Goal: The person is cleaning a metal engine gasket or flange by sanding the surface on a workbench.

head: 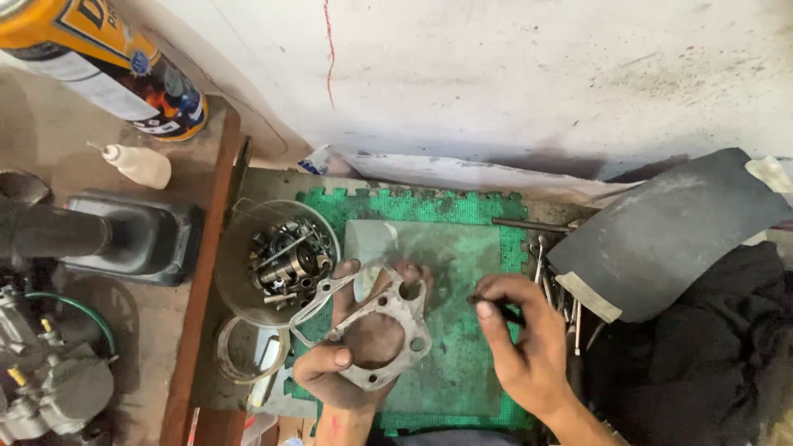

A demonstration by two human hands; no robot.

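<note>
Left hand (343, 363) fingers curled around a grey gasket plate (382, 337), thumb on its lower edge, held flat over the green mat (462, 347). Right hand (520, 339) pinches a thin dark tool (496, 307), tip just beside plate. Clear bowl of metal parts (285, 258) upper-left.

A grimy counter (273, 186) runs along a stained wall. On it lies a green foam mat (462, 248) with jigsaw edges, worn grey in the middle. Just left of the mat stands a clear bowl (239, 248) full of small metal parts, with an empty clear ring-shaped dish (239, 351) below it. A dark sheet (669, 223) overlaps the mat's right edge, beside a black cloth (710, 347).
</note>
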